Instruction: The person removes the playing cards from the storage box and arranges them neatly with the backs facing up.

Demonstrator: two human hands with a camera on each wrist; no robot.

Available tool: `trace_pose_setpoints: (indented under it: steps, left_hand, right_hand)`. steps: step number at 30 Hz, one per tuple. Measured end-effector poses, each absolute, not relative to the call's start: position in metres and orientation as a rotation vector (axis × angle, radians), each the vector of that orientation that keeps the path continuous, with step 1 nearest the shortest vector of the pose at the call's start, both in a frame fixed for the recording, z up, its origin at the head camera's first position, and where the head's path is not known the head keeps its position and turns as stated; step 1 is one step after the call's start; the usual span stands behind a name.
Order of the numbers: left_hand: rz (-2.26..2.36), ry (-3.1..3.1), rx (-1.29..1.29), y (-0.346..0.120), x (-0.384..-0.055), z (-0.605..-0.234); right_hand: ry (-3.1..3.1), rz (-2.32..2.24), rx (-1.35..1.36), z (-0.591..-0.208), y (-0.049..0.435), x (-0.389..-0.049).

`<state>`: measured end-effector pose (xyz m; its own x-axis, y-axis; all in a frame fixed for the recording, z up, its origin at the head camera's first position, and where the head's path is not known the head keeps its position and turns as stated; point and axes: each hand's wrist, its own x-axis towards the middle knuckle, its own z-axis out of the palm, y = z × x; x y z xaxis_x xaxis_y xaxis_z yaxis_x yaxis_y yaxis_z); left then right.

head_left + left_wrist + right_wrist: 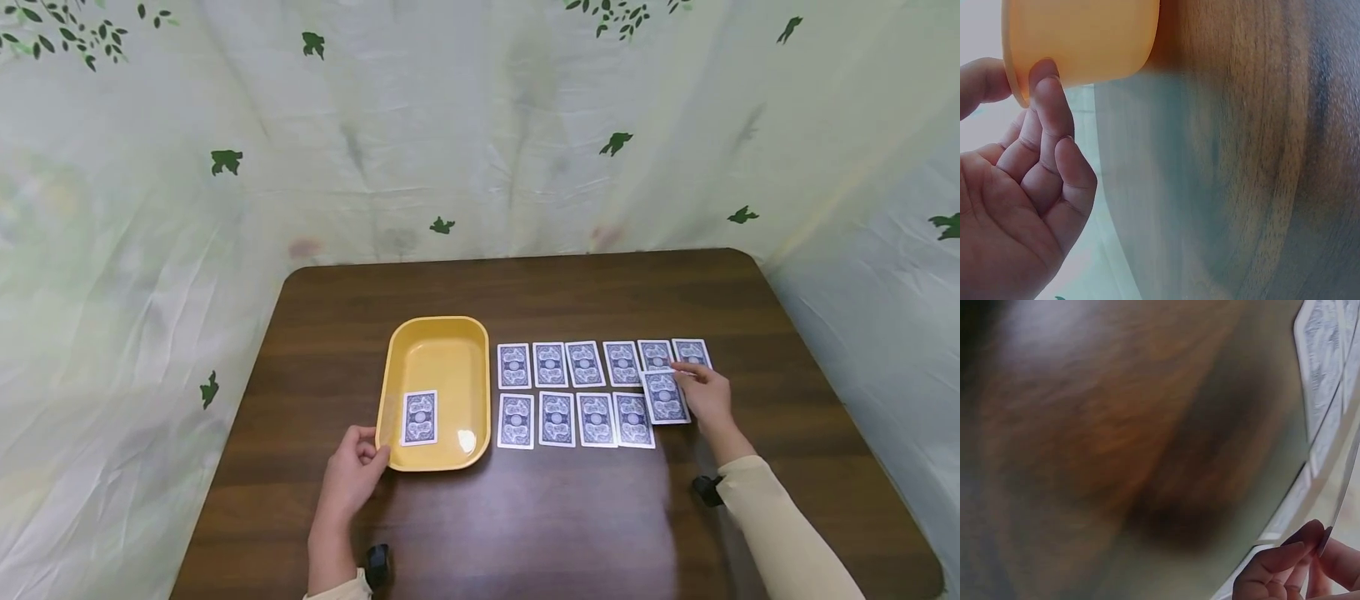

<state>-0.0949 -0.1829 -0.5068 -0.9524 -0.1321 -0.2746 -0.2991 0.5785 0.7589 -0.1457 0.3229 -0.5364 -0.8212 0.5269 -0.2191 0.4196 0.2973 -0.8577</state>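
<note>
My left hand [351, 471] pinches the near left rim of a yellow tray [438, 329] between thumb and fingers; the left wrist view shows this grip on the tray wall [1094, 44]. Inside the tray lies one face-down playing card [419, 417] with a blue patterned back. Over at the right, my right hand [707, 400] pinches a playing card [665, 397] by its upper right corner. That card is raised over the right end of the card rows, covering part of a neighbour. In the right wrist view the held card [1346, 481] appears almost edge-on.
Two rows of face-down cards lie right of the tray, an upper row [550, 365] and a lower row [557, 419]. They rest on a dark brown wooden table [570, 517]. A pale curtain [480, 125] with leaf prints hangs behind and around it.
</note>
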Motion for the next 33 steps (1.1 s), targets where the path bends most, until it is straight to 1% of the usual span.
trace_pose_setpoints:
  steps: [11,25,33]
  left_hand:
    - [1.3,2.625,-0.359,-0.183,-0.096,-0.505]
    - [1.294,2.621,-0.371,-0.183,-0.096,-0.506]
    - [1.306,2.626,-0.366,-0.183,-0.095,-0.506]
  right_hand:
    - [-2.475,1.504,-0.894,-0.543,0.337,-0.133]
    - [-2.786,1.237,-0.675,-0.545,0.34,-0.127]
    - [-2.812,1.183,-0.701,-0.543,0.335,-0.126]
